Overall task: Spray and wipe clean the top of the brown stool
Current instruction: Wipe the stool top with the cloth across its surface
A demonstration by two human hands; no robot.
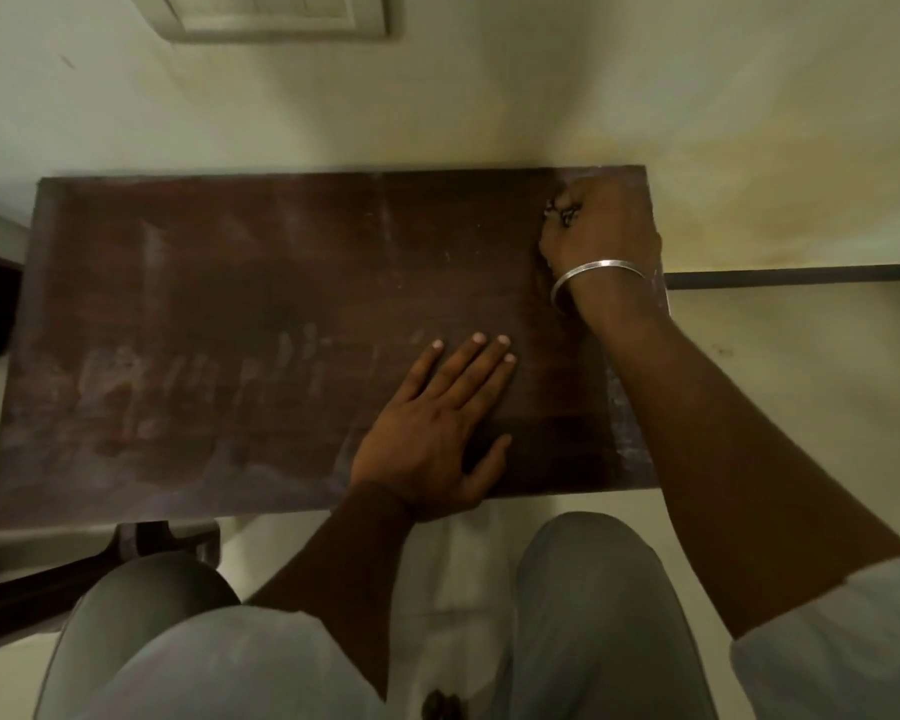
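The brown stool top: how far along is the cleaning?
Partway. The stool top looks darker and cleaner around the middle-right. In hand: the right hand grips what looks like a dark rag at the far right corner, while the left hand presses flat near the front edge. Left: pale smears across the left half.
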